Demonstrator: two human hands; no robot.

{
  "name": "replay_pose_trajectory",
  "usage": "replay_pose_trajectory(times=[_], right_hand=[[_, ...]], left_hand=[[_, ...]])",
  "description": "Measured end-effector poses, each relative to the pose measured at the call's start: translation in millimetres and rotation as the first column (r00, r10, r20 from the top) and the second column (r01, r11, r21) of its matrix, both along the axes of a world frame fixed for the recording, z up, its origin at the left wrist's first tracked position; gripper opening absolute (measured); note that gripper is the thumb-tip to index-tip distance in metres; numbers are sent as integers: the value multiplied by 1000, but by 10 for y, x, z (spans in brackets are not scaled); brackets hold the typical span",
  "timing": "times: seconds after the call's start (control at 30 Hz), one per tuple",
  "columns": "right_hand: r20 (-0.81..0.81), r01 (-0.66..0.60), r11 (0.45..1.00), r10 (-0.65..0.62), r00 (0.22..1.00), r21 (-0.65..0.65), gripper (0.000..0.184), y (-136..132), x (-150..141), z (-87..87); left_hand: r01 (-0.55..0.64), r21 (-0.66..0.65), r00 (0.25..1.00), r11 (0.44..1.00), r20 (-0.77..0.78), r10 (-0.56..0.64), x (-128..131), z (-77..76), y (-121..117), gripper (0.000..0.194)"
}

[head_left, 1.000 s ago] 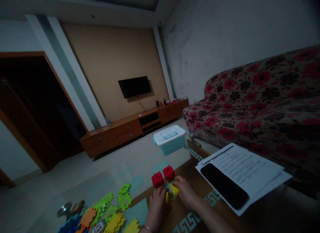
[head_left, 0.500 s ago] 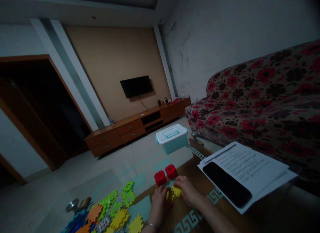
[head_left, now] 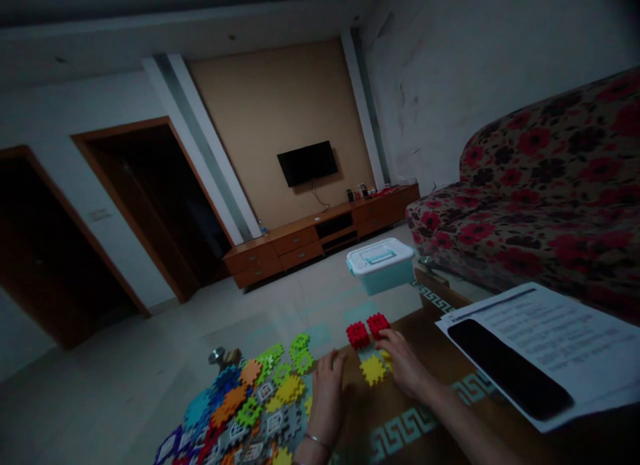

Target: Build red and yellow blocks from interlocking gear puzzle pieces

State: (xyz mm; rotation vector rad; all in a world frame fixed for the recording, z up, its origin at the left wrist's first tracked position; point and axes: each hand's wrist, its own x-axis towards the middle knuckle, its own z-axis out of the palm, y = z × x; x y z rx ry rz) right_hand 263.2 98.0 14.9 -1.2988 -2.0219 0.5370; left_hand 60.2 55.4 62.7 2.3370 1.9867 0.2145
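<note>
My left hand (head_left: 327, 395) is stretched out over the tabletop, beside the heap of interlocking plastic pieces, with nothing visible in it. A yellow piece (head_left: 308, 406) peeks out at its left edge. My right hand (head_left: 406, 366) has its fingers bent around a yellow notched piece (head_left: 387, 358), mostly hidden by them. Just left of that, another yellow notched piece (head_left: 373, 370) lies flat. Behind these stand two red blocks with notched edges, the left red block (head_left: 358, 335) and the right red block (head_left: 378, 325), which is close to my right fingertips.
Many colored notched pieces (head_left: 250, 412) spread over the glass table's left side. A teal box (head_left: 383, 272) with a white lid stands at the far side. Papers (head_left: 545, 332) with a black phone (head_left: 510, 368) on top lie at right. Beyond is a floral sofa (head_left: 525, 185).
My view has swung left, showing more of the heap. My left hand has moved off the yellow pieces toward the heap. A yellow piece now lies uncovered in front of the red blocks.
</note>
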Motion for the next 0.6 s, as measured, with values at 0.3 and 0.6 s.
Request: replay_pose_trajectory(times=[0.3, 0.6], right_hand=[[100, -242, 970, 242, 965, -10, 58, -445, -1233, -118], [246, -252, 965, 264, 933, -78, 27, -518, -1417, 83]], left_hand=[[-393, 76, 910, 916, -113, 400, -838, -175, -264, 43], [-375, 28, 916, 926, -138, 376, -959, -262, -89, 45]])
